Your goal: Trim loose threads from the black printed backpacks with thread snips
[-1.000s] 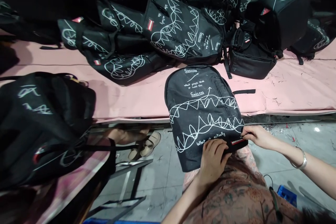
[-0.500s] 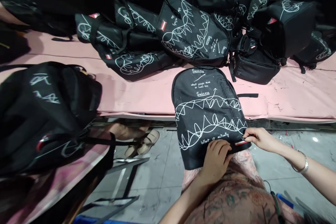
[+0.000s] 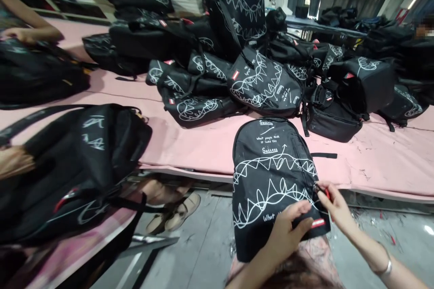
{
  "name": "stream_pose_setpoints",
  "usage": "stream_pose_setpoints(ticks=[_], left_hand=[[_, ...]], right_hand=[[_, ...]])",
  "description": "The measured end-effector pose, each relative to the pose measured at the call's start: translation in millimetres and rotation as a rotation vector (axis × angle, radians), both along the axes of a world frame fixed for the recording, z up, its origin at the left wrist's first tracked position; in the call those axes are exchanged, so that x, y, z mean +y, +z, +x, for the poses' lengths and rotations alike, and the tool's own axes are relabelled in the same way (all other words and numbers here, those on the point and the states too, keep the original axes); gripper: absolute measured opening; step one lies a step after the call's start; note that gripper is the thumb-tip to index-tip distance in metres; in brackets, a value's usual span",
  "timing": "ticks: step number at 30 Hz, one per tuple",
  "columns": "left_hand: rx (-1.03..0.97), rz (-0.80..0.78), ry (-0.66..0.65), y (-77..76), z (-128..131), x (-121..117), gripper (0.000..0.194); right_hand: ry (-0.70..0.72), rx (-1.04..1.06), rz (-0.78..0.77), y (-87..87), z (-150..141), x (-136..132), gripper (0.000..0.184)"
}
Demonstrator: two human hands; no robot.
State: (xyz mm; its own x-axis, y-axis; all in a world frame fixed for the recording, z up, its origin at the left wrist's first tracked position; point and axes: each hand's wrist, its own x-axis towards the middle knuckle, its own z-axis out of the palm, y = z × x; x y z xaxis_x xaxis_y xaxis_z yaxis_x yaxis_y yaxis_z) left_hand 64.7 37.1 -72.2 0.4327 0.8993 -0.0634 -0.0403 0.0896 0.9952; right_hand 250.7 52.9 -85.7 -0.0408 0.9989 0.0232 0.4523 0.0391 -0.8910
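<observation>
Backpack (image 3: 251, 185) is lying face up from the pink table (image 3: 190, 153) to the person's lap (image 3: 313, 262), looking soft and light; its seamed bottom edge is probably offering the surest hold. The left hand (image 3: 288, 228) is resting or hovering, loosely spread, over the front, gripping nothing; the right hand (image 3: 336, 205) is pinching a small red tool (image 3: 327, 193).

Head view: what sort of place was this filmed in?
Probably a bag workshop or a finishing area: many matching black backpacks are piled on a long pink-covered table, thread-like scraps lie on it, and another person's hand is at a bag on the left.
</observation>
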Motion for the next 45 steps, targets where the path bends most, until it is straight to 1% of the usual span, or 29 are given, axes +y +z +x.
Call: stream_pose_setpoints(ticks=[1, 3, 5, 6, 8, 10, 11, 13, 15, 17, 18, 19, 21, 23, 24, 26, 28, 30, 32, 33, 35, 36, 38, 39, 41, 43, 45], left_hand=[[-0.045, -0.032, 0.049, -3.1, 2, 3, 0.043], [-0.170, -0.158, 0.140, -10.9, 5, 7, 0.047], [-0.275, -0.308, 0.251, -18.2, 3, 13, 0.048], [-0.317, -0.368, 0.303, -20.8, 0, 16, 0.050], [-0.376, -0.433, 0.367, -23.2, -7, 22, 0.055], [-0.387, -0.420, 0.436, -21.7, -18, 28, 0.054], [-0.369, -0.392, 0.486, -19.7, -24, 30, 0.051], [-0.248, -0.282, 0.586, -14.8, -41, 36, 0.045], [-0.014, -0.089, 0.644, -10.2, -60, 41, 0.038], [0.263, 0.134, 0.678, -8.0, -81, 46, 0.031], [0.385, 0.225, 0.703, -8.3, -90, 50, 0.028], [0.488, 0.286, 0.733, -9.7, -98, 55, 0.029], [0.646, 0.312, 0.772, -16.1, -111, 66, 0.037], [0.761, 0.254, 0.752, -26.0, -120, 78, 0.051], [0.805, 0.216, 0.725, -31.6, -123, 83, 0.057], [0.867, 0.162, 0.680, -42.4, -128, 91, 0.063], [0.893, 0.126, 0.663, -50.8, -131, 95, 0.064], [0.885, 0.093, 0.637, -55.4, -131, 96, 0.063], [0.865, 0.085, 0.601, -55.8, -122, 96, 0.062], [0.861, 0.101, 0.585, -54.5, -116, 96, 0.061], [0.864, 0.148, 0.559, -50.0, -99, 98, 0.059], [0.868, 0.166, 0.543, -47.6, -91, 99, 0.059], [0.874, 0.184, 0.514, -43.6, -79, 101, 0.060], [0.874, 0.187, 0.509, -42.4, -76, 102, 0.060], [0.865, 0.193, 0.513, -41.9, -73, 101, 0.060], [0.862, 0.185, 0.535, -42.9, -76, 99, 0.060], [0.864, 0.158, 0.558, -44.4, -79, 97, 0.060]], right_hand=[[0.031, 0.003, 0.029, 1.3, -11, -3, 0.035], [0.140, 0.023, 0.024, 4.9, -31, -7, 0.035], [0.285, 0.058, -0.057, 8.2, -42, -7, 0.036], [0.335, 0.092, -0.115, 9.0, -44, -5, 0.036], [0.365, 0.174, -0.238, 7.7, -40, 6, 0.037], [0.305, 0.210, -0.298, 2.4, -32, 24, 0.040], [0.259, 0.181, -0.275, -1.6, -27, 34, 0.041], [0.190, 0.003, -0.120, -11.4, -16, 56, 0.040], [0.201, -0.247, 0.071, -21.9, -9, 75, 0.033], [0.267, -0.431, 0.161, -30.6, -7, 91, 0.018], [0.296, -0.478, 0.174, -33.3, -7, 97, 0.014], [0.315, -0.497, 0.184, -34.7, -9, 101, 0.014], [0.309, -0.473, 0.215, -33.2, -14, 106, 0.015], [0.253, -0.394, 0.252, -27.3, -19, 102, 0.014], [0.224, -0.351, 0.261, -23.5, -20, 96, 0.015], [0.203, -0.284, 0.254, -16.7, -20, 74, 0.017], [0.297, -0.254, 0.206, -11.9, -17, 41, 0.021], [0.441, -0.249, 0.179, -7.8, -13, 7, 0.024], [0.460, -0.269, 0.089, -1.1, -7, -15, 0.024], [0.434, -0.287, 0.027, 3.4, -3, -20, 0.020], [0.336, -0.307, -0.101, 12.5, 5, -19, 0.016], [0.272, -0.306, -0.149, 15.3, 9, -14, 0.019], [0.136, -0.288, -0.212, 13.9, 15, 0, 0.025], [0.070, -0.262, -0.233, 9.3, 17, 7, 0.027], [-0.035, -0.183, -0.275, -5.8, 17, 21, 0.025], [-0.084, -0.075, -0.310, -23.0, 13, 31, 0.020], [-0.096, 0.030, -0.338, -36.2, 7, 39, 0.016]])
